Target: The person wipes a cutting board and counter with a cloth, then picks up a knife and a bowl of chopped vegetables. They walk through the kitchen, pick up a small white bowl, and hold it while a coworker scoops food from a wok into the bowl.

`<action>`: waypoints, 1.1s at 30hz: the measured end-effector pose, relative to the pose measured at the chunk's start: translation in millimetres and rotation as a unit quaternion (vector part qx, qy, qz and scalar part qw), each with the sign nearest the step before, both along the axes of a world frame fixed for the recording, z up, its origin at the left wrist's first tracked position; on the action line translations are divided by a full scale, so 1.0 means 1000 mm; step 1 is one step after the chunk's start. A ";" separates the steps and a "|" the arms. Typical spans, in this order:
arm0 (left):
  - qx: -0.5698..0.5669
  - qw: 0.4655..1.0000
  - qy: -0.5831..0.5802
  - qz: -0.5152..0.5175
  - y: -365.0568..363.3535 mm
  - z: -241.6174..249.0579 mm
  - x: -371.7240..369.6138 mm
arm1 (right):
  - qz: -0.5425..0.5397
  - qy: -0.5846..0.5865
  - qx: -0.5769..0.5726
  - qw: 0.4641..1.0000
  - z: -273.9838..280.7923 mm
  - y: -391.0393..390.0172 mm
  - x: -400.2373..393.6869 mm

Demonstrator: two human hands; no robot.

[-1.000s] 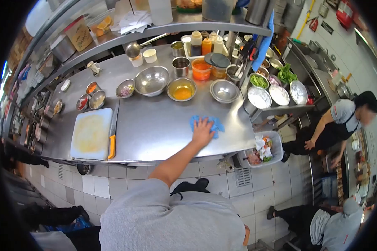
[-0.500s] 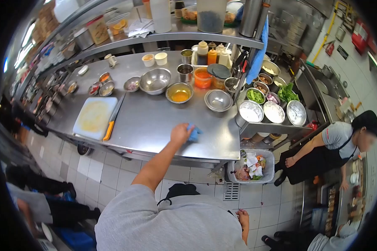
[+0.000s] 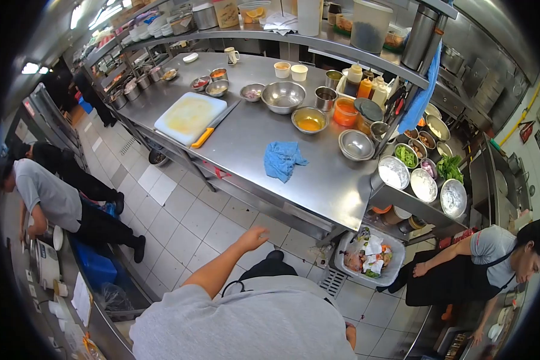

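My left hand [image 3: 254, 237] hangs in the air short of the counter's front edge, over the tiled floor. Nothing is in it, and its fingers look loosely apart. On the steel counter [image 3: 234, 150] lies a crumpled blue cloth [image 3: 284, 161], apart from the hand. At the right side of my body my right hand [image 3: 350, 335] shows only in part; the grey shirt hides most of its fingers. Left of the cloth, a white cutting board [image 3: 190, 117] lies beside a knife with an orange handle [image 3: 203, 138]. A bowl of yellow liquid [image 3: 310, 121] stands behind the cloth.
Steel bowls [image 3: 284, 97], sauce bottles [image 3: 365, 88] and an orange tub [image 3: 345, 112] line the counter's back. A waste bin [image 3: 371, 257] stands on the floor at its right end. One co-worker [image 3: 474, 264] is at right; others [image 3: 54, 195] are at left.
My left hand has let go of the blue cloth and drawn back off the counter towards my body. The cloth now lies spread out. The view has shifted, showing more of the left side.
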State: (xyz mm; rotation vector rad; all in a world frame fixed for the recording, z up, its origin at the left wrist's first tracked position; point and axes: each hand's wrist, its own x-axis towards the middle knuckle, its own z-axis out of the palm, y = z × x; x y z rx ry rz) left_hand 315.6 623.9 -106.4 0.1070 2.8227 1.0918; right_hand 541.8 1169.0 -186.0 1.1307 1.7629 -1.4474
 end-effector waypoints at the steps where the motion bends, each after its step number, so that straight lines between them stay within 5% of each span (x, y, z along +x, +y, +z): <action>1: 0.020 1.000 -0.011 0.016 -0.014 -0.018 0.028 | 0.015 -0.003 0.009 1.000 0.002 0.002 -0.010; 6: 0.222 0.942 -0.046 0.246 -0.086 -0.034 0.057 | -0.025 0.043 -0.063 0.997 -0.010 -0.004 -0.066; 10: 0.290 0.890 -0.024 0.352 -0.109 0.027 -0.024 | -0.039 0.077 -0.056 0.995 0.005 -0.016 -0.093; 17: 0.253 0.916 0.049 0.307 -0.149 0.092 -0.234 | -0.179 0.010 -0.049 0.983 0.001 -0.062 -0.045; 19: 0.370 0.874 0.070 0.308 -0.163 0.103 -0.290 | -0.205 -0.004 -0.041 0.978 -0.007 -0.084 -0.027; 26: 0.515 0.801 -0.065 0.299 -0.251 0.087 -0.459 | -0.325 0.078 -0.071 0.940 -0.088 -0.222 -0.031; 27: 0.538 0.782 -0.079 0.303 -0.260 0.078 -0.479 | -0.246 0.045 -0.043 0.967 -0.089 -0.236 -0.046; 33: 0.612 0.716 -0.121 0.314 -0.287 0.066 -0.564 | -0.184 0.079 0.031 0.979 0.015 -0.307 -0.152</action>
